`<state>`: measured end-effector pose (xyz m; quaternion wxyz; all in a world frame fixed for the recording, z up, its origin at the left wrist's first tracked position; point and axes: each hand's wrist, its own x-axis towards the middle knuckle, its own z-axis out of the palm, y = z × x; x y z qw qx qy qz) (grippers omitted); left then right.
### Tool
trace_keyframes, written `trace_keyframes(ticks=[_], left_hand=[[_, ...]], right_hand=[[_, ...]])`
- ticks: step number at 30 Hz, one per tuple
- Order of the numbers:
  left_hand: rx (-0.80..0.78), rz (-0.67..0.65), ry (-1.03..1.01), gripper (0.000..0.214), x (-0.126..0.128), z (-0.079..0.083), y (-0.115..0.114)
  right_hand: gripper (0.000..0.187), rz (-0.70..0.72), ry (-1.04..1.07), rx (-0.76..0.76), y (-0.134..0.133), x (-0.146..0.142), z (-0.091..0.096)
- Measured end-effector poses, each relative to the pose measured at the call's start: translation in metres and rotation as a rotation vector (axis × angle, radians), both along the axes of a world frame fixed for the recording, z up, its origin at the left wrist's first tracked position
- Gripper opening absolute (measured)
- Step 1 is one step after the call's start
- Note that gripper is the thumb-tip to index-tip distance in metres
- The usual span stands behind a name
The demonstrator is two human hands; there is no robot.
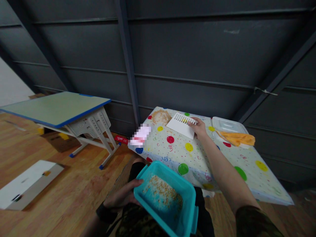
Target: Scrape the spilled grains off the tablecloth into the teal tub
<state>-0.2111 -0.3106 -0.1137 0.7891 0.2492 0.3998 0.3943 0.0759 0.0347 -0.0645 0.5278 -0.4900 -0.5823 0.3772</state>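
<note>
My left hand point(124, 193) grips the near left rim of a turquoise plastic bin point(161, 225), tilted over my lap. Inside it lie small round tan beans point(164, 191) mixed with white powder or grains. Over the table, my right hand point(199, 127) is closed on the right end of a flat white scraper point(179, 126) with a row of slots along its far edge. Left of the scraper, a round pile of pale grains ringed by beans point(161, 117) sits on the balloon-print tablecloth point(177, 151).
At the table's right are a clear plastic lid point(228, 124) and an orange cloth point(237, 138). A blurred-out pinkish item point(141, 135) lies at the left corner. A green-topped desk point(56, 107) and a white box point(29, 184) stand left; a dark panelled wall point(192, 49) is behind.
</note>
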Motion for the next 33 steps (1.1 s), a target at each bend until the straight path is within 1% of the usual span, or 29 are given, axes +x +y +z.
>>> trace_keyframes(ticks=[3,6,9,14,22,26,29,31,33], left_hand=[[-0.006,0.006,0.017,0.053,0.000,0.000,0.001],[0.015,-0.008,0.008,0.052,0.000,-0.001,0.001],[0.036,-0.011,-0.010,0.052,0.000,0.000,0.002],[0.005,-0.024,0.006,0.050,-0.001,0.000,0.004],[-0.012,-0.004,-0.019,0.050,-0.002,-0.001,0.002],[-0.004,0.008,-0.016,0.048,-0.003,-0.001,0.003],[0.000,0.006,-0.016,0.047,-0.003,-0.001,0.003],[-0.002,0.005,-0.010,0.046,-0.004,-0.002,0.003],[-0.008,0.002,-0.005,0.046,-0.004,-0.004,0.003]], right_hand=[[0.059,-0.038,-0.046,0.042,0.006,-0.001,-0.005],[0.055,-0.069,-0.111,0.066,0.009,-0.001,-0.007],[0.056,-0.047,-0.123,0.046,0.008,0.000,-0.007],[0.060,0.041,-0.063,-0.045,0.003,-0.002,-0.005],[0.060,0.134,-0.009,-0.156,-0.012,-0.004,0.009],[0.063,0.182,-0.021,-0.223,-0.012,0.000,0.009],[0.065,0.220,0.029,-0.247,-0.009,0.002,0.008],[0.065,0.210,0.103,-0.234,-0.006,0.002,0.007],[0.065,0.169,0.167,-0.212,-0.005,-0.001,0.006]])
